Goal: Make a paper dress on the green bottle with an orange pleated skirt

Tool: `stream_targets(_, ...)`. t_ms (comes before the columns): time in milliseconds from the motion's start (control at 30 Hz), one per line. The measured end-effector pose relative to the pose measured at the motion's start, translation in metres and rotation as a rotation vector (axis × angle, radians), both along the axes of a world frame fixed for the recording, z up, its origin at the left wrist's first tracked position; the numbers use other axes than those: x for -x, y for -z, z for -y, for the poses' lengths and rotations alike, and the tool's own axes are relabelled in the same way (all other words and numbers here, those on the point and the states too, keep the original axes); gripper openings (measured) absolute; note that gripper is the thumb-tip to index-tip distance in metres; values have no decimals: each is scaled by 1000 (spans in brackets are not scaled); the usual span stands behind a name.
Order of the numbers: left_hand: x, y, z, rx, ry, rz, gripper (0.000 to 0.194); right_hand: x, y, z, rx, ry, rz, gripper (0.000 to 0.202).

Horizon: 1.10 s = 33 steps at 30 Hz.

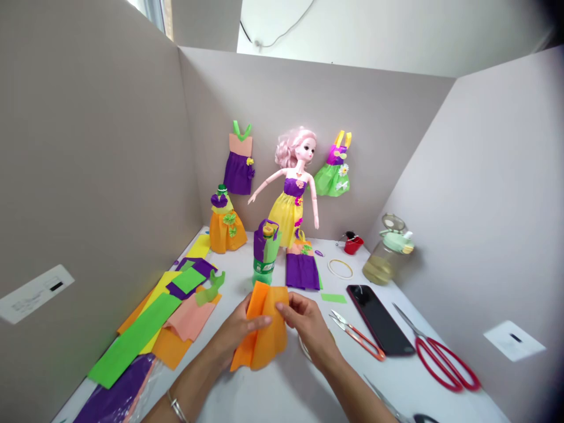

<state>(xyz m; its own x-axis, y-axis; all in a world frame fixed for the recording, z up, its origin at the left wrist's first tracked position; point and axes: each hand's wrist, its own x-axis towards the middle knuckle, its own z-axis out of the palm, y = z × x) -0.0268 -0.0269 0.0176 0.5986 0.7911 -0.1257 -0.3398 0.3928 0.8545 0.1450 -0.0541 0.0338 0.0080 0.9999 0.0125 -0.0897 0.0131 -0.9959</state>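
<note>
From the orange sheet [274, 332] as clock centre, a green strip [136, 341] lies at nine o'clock, a pink piece [189, 317] nearer on that side, and a bottle in an orange skirt [227, 232] at eleven. My left hand [240, 329] grips the folded sheet, thumb across its front. The sheet is between my hands, above the table [273, 396]. At twelve stands a green bottle [263, 267], with a doll [293, 197] behind. My right hand [308, 323] pinches the sheet's right edge, thumb in front. Around three lie snips [359, 339], a phone [381, 320] and red-handled scissors [423, 337]; a jug [381, 263] stands at two.
</note>
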Motion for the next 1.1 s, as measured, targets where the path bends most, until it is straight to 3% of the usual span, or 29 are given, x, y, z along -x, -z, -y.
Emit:
stream_targets(167, 6, 9, -14, -12, -154, -37, 47, -15, -3, -5, 11, 65, 28, 31)
stream_targets(367, 20, -3, -21, -68, -247, -82, 45, -24, -7, -10, 37, 63, 9, 35)
stream_targets(533, 22, -4, -31, -105, -362, -157, 49, -24, -10, -27, -17, 116, 45, 31)
stream_targets(767, 25, -14, -53, -231, -412, -224, 49, -28, -16, -54, -75, 120, 98, 26)
stream_targets(900, 27, -15, -70, -309, -446, -288, 32, -29, -15, -64, -75, 86, 94, 25)
stream_targets(1000, 28, -15, -75, -327, -459, -320, 21, -28, -18, -64, -67, 63, 91, 24)
stream_targets(1100, 27, -19, -65, -303, -440, -304, 26, -28, -30, -50, -35, 13, 89, 22)
